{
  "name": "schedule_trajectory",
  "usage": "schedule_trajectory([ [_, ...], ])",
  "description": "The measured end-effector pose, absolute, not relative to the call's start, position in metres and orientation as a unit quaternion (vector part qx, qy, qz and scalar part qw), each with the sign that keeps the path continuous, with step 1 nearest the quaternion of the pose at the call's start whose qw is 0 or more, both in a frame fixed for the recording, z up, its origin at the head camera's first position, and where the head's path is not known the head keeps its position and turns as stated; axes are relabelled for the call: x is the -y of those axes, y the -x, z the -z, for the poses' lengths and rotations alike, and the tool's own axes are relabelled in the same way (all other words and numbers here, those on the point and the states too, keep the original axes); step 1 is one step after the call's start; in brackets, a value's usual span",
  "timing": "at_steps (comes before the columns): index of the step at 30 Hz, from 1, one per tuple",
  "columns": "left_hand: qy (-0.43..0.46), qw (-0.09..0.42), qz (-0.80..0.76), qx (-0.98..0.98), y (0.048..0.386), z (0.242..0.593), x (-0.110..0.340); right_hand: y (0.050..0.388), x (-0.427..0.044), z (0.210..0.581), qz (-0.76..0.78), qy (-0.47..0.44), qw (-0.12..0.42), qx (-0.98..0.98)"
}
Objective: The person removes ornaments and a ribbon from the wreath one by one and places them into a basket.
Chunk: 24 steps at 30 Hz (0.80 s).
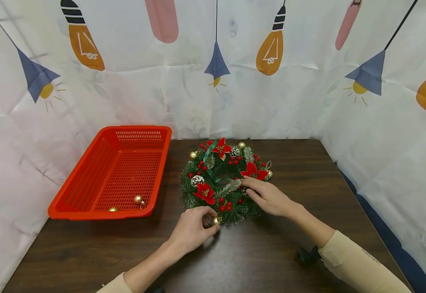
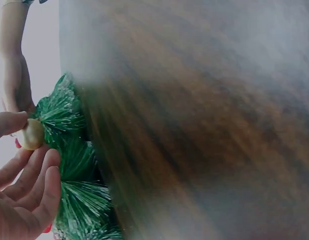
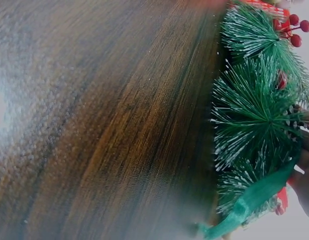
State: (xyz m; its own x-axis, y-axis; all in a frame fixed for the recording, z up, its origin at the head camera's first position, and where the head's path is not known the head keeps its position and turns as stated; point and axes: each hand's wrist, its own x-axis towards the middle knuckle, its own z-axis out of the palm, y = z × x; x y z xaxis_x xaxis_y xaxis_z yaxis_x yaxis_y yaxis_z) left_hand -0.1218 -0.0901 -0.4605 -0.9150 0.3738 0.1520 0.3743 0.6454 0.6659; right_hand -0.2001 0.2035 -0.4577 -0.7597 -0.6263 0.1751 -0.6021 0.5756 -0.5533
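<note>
A green wreath point(image 1: 189, 197) with red flowers, berries, pine cones and gold balls lies on the table. At its front edge my left hand point(image 1: 191, 230) pinches a gold ball ornament point(image 1: 217, 220) between thumb and fingers. The left wrist view shows this gold ball point(image 2: 32, 134) against the green needles point(image 2: 69, 155). My right hand point(image 1: 269, 197) rests on the wreath's right side, near a red flower point(image 1: 254, 171) and with its fingers fairly straight. In the right wrist view, the fingers point(image 3: 305, 145) touch the wreath beside a green ribbon point(image 3: 249, 202); their tips are partly hidden.
To the left of the wreath stands a red plastic basket point(image 1: 53, 209) holding a gold ball point(image 1: 138, 199) and another gold ball point(image 1: 113, 209) close to its front wall. Behind the dark wooden table point(image 1: 293, 152) hangs a white printed curtain point(image 1: 183, 97).
</note>
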Motion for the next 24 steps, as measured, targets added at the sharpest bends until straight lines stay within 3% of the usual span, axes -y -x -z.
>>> schedule_trajectory([
  [24, 0.279, 0.114, 0.299, 0.905, 0.12, 0.442, 0.068, 0.201, -0.204, 0.459, 0.31, 0.346, 0.022, -0.885],
])
